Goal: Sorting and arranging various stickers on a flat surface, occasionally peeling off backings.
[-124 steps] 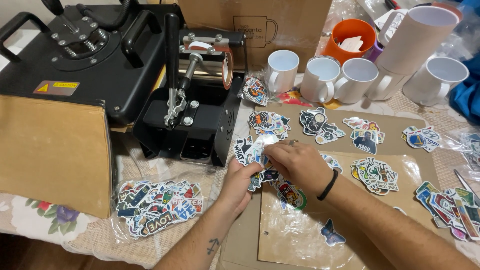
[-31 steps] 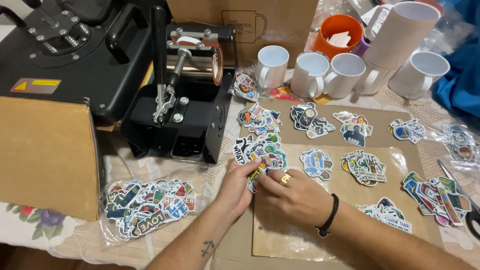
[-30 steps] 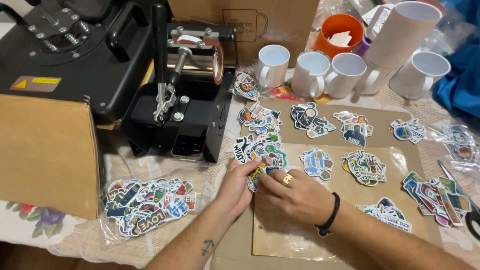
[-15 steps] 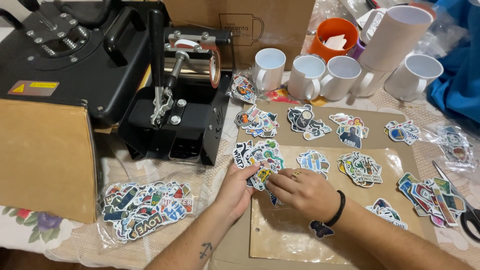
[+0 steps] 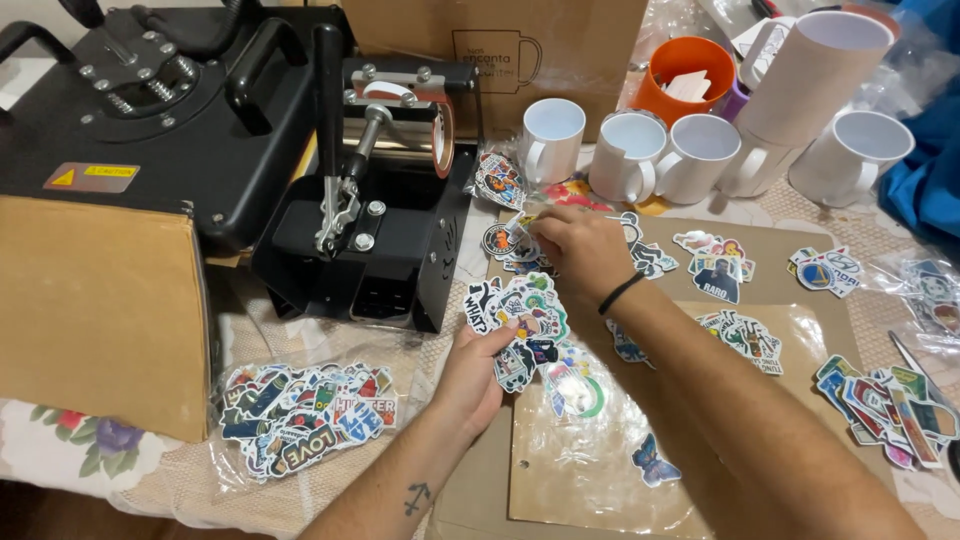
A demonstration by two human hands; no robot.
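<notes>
A person sorts stickers on a brown board (image 5: 790,300), the left hand (image 5: 470,375) gripping a fanned sticker bunch (image 5: 520,325) while the right hand (image 5: 580,245) pinches a sticker pile (image 5: 510,245) beside the black mug press (image 5: 385,215), white mugs (image 5: 640,150) crowding behind.

The scene is lit evenly and fairly brightly by warm indoor light from above. Only soft, short shadows are cast beneath the right hand (image 5: 580,250) and the forearms. Glare is seen on the clear plastic sheet (image 5: 590,470) and on the crinkled bag of stickers (image 5: 300,420). The white mugs (image 5: 628,155) are rendered close to overexposed. Detail on the black heat press (image 5: 170,120) is kept. Slight wide-angle bending is noticed towards the edges; focus is sharp throughout.
</notes>
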